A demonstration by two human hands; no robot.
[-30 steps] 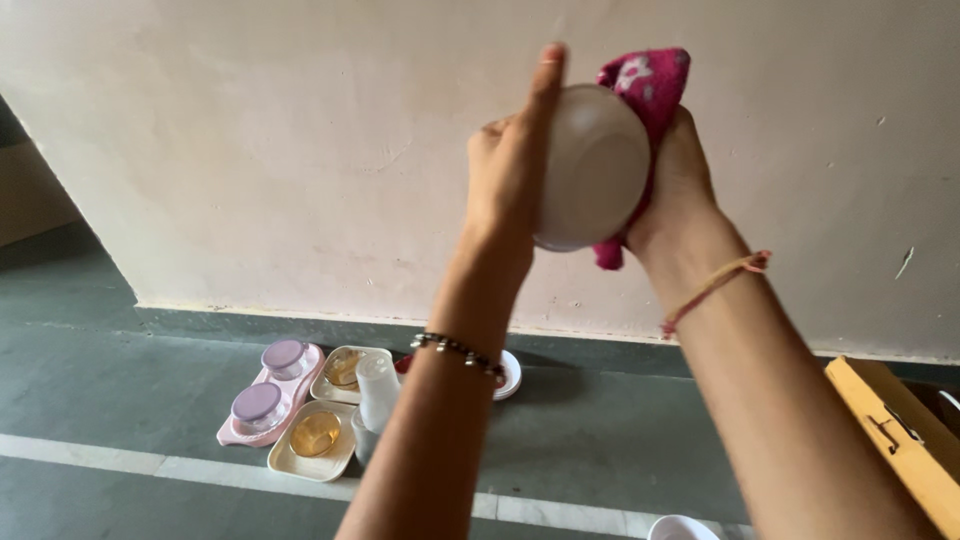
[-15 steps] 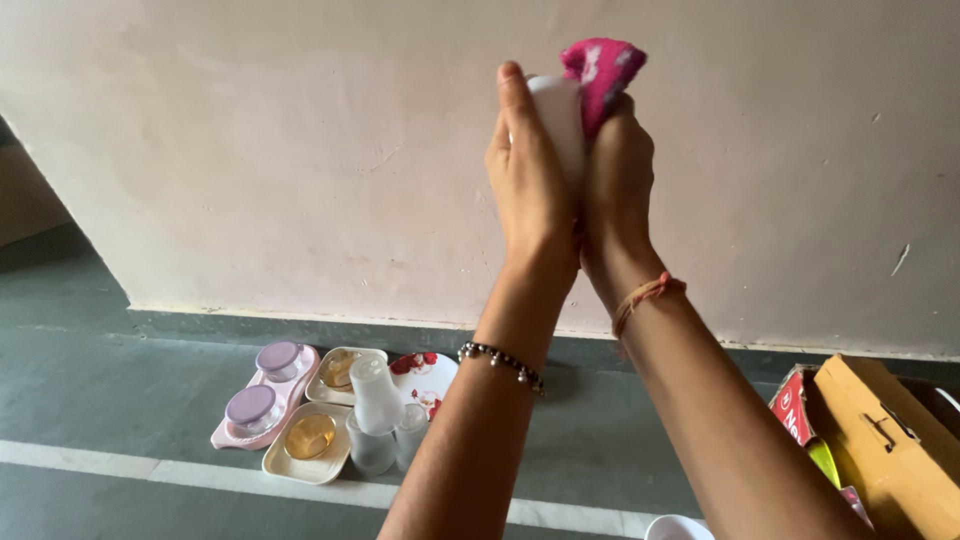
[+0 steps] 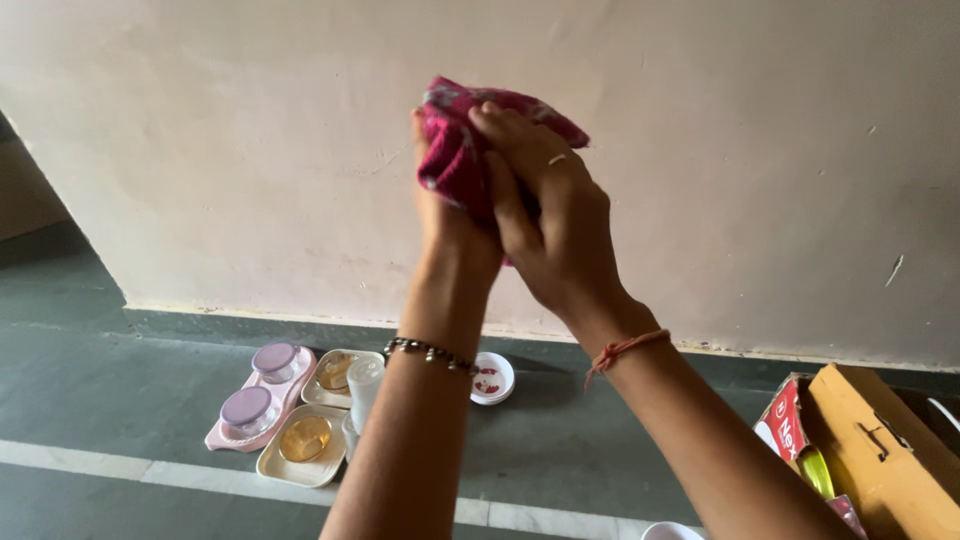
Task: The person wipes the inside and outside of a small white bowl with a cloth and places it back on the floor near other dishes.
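Both hands are raised in front of the pale wall. My right hand [image 3: 555, 225] is in front, fingers pressed over a pink patterned cloth [image 3: 455, 150]. Behind the cloth is my left hand [image 3: 450, 235], wearing a beaded bracelet at the wrist and gripping from the other side. The cloth is bunched between the two hands and covers what they hold. The white bowl seen earlier is hidden under the cloth and fingers.
On the grey floor below lie a pink tray [image 3: 222, 432] with two lilac-lidded jars, cream trays [image 3: 290, 466] holding amber glass bowls, translucent cups [image 3: 365, 385] and a small flowered plate [image 3: 492, 378]. A cardboard box [image 3: 885, 455] and a red packet [image 3: 785, 422] sit at the right.
The white bowl was in plain sight between my hands. The hands have turned and shifted left, and the pink cloth now wraps over the bowl, with my right hand in front.
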